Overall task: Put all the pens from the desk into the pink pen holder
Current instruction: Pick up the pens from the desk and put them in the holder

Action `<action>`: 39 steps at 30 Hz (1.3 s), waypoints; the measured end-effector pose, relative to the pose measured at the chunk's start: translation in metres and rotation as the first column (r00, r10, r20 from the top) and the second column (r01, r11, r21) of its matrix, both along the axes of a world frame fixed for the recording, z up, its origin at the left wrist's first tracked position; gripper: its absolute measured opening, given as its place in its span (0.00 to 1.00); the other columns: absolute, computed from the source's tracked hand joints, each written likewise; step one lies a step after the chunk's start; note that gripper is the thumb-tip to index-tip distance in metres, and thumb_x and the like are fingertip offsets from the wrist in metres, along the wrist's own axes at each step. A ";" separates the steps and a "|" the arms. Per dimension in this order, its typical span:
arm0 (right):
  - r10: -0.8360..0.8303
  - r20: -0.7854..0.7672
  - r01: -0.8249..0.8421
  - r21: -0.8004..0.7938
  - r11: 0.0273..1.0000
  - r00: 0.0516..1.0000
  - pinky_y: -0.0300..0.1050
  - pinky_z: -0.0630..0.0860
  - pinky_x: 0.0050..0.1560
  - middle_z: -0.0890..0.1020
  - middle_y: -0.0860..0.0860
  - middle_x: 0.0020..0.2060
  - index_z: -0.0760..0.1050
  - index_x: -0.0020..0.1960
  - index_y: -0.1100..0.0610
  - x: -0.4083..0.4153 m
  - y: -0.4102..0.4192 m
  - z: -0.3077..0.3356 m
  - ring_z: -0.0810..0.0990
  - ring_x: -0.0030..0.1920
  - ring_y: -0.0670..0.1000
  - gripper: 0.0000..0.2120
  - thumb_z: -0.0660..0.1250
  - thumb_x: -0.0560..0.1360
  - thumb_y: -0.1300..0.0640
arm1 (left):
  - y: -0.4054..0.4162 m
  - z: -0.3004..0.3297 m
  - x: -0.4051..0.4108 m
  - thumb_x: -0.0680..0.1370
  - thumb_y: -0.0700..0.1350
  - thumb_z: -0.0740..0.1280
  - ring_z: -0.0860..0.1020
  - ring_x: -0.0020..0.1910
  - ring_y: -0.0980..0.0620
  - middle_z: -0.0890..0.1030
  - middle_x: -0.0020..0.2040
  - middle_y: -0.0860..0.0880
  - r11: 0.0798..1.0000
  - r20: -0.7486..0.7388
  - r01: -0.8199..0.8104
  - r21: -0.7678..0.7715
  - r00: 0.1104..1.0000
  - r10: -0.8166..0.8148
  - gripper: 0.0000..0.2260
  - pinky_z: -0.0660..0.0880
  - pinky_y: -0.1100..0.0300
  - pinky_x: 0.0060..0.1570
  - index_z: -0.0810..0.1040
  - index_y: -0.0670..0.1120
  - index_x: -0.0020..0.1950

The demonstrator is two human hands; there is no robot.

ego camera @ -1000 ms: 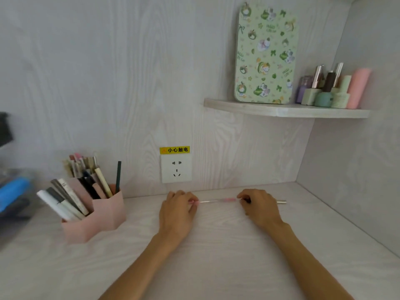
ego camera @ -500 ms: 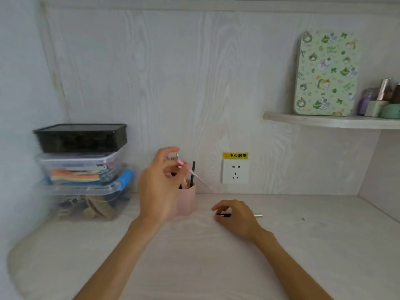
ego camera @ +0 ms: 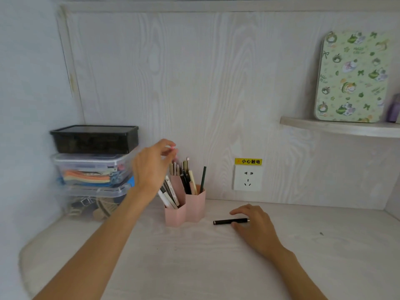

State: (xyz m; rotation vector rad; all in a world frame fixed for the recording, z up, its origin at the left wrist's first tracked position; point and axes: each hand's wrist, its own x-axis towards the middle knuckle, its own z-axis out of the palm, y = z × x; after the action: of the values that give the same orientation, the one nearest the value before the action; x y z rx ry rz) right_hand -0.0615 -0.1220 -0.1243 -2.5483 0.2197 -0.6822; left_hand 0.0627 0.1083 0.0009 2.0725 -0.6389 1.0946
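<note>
Centrally, near the back wall of the desk [ego camera: 216, 267], the pink pen holder [ego camera: 186, 210] is seen: a cluster of pale pink hexagonal tubes of differing heights, joined side to side. It is crowded with pens [ego camera: 184, 176], white, black and cream ones leaning at various angles, and a thin dark one standing at the right edge. Just right of the holder, a black pen [ego camera: 223, 222] is laid flat on the desk, its length running left to right.

The left hand [ego camera: 152, 167] is raised above the holder's left side, wrist bent, fingers loosely curled near a small pink tip; whether anything is pinched cannot be told through the blur. The right hand [ego camera: 255, 226] is rested palm-down on the desk, its fingers relaxed and laid over the right end of the black pen.
</note>
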 end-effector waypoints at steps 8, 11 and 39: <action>-0.219 -0.068 0.222 0.041 0.974 0.973 0.47 0.64 0.64 0.77 0.50 0.58 0.74 0.58 0.52 -0.009 -0.026 0.007 0.68 0.65 0.52 0.15 0.67 0.71 0.59 | -0.011 -0.030 0.021 0.78 0.61 0.47 0.54 0.75 0.46 0.61 0.75 0.47 0.899 -0.112 -0.079 0.431 0.984 0.140 0.26 0.51 0.47 0.71 0.73 0.51 0.67; -0.268 -0.149 0.276 0.038 0.960 0.952 0.48 0.64 0.63 0.76 0.49 0.58 0.75 0.56 0.51 -0.013 -0.033 0.004 0.67 0.65 0.53 0.13 0.65 0.72 0.56 | -0.006 -0.042 0.005 0.79 0.60 0.49 0.56 0.74 0.45 0.60 0.76 0.47 0.969 -0.116 -0.042 0.243 0.991 0.072 0.26 0.54 0.48 0.71 0.64 0.49 0.72; -0.055 0.675 -0.076 0.164 0.984 0.736 0.36 0.78 0.47 0.81 0.41 0.42 0.73 0.53 0.47 0.053 0.102 0.100 0.81 0.44 0.39 0.08 0.67 0.75 0.54 | 0.027 -0.134 -0.017 0.70 0.67 0.61 0.76 0.45 0.54 0.81 0.51 0.55 0.996 -0.635 0.080 -0.047 0.767 -0.092 0.20 0.70 0.60 0.40 0.73 0.54 0.53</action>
State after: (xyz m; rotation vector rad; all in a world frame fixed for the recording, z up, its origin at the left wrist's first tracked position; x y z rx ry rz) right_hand -0.0085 -0.0200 -0.0248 -1.9580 0.0082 -1.4618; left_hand 0.0460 0.1349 -0.1332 2.1886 -0.3648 0.2802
